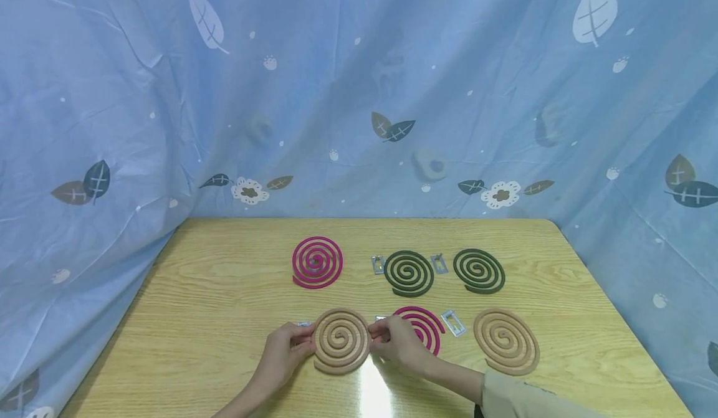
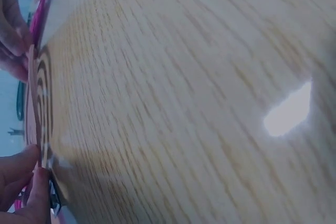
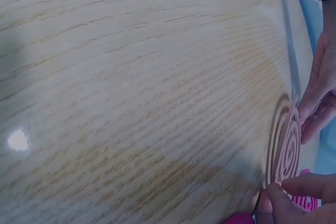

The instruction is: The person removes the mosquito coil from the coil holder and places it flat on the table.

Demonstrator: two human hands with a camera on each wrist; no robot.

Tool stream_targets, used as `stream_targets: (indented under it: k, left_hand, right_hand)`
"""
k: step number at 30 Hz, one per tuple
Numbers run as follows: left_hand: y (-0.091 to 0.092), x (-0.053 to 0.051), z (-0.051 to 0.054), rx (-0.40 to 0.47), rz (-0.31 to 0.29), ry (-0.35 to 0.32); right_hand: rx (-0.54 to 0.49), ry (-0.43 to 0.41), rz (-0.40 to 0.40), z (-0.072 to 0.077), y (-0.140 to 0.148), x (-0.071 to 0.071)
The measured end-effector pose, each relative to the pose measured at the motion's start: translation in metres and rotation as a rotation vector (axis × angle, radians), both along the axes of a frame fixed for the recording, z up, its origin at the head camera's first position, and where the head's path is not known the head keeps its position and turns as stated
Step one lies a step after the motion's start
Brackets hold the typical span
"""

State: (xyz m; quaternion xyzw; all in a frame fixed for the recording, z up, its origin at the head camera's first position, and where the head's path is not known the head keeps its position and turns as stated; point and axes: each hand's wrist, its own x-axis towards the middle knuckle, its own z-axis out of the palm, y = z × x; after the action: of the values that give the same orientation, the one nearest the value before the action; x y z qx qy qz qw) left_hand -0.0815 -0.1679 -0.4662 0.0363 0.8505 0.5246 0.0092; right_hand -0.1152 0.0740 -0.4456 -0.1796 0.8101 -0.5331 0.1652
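A tan mosquito coil (image 1: 339,341) is held level between both hands at the front middle of the table. My left hand (image 1: 282,351) pinches its left edge between thumb and fingers. On the opposite edge my right hand (image 1: 401,343) pinches it the same way. Both wrist views show the coil (image 2: 32,108) raised slightly, with its spiral shadow on the wood. A magenta coil (image 1: 430,326) lies just beyond the right hand, which hides part of it. One small metal stand (image 1: 303,324) peeks out behind the left hand.
A second magenta coil (image 1: 317,239) lies at the back, left of two dark green coils (image 1: 408,273). Another tan coil (image 1: 506,342) rests at the right. Between the coils are small metal stands (image 1: 452,323). A blue patterned curtain (image 1: 359,94) surrounds the wooden table (image 1: 213,293).
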Motion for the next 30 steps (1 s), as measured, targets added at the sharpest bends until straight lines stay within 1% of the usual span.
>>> stream_targets:
  k: [5, 9, 16, 21, 23, 27, 30]
  left_hand:
    - [0.000, 0.002, -0.001, -0.019, 0.000, 0.001]
    - [0.000, 0.002, -0.001, -0.038, -0.004, 0.015]
    - [0.001, 0.000, 0.001, -0.083, -0.009, 0.055]
    - [0.002, -0.001, 0.003, -0.107, -0.014, 0.068]
    - [0.002, -0.001, 0.002, -0.103, -0.012, 0.065]
    - [0.000, 0.002, 0.003, -0.143, 0.018, 0.078]
    - [0.000, 0.007, 0.006, -0.156, 0.051, 0.105]
  right_hand:
    - [-0.004, -0.044, 0.009, -0.001, -0.001, 0.002]
    - [-0.011, -0.072, 0.009, -0.001, -0.001, 0.004]
    - [0.003, -0.067, 0.004, 0.002, -0.001, 0.004]
    - [0.014, -0.079, 0.002, 0.002, 0.000, 0.005]
    - [-0.001, -0.077, 0.006, 0.001, 0.001, 0.007]
    - [-0.044, -0.058, -0.008, -0.002, 0.007, 0.010]
    - [-0.097, -0.059, -0.029, -0.001, 0.012, 0.013]
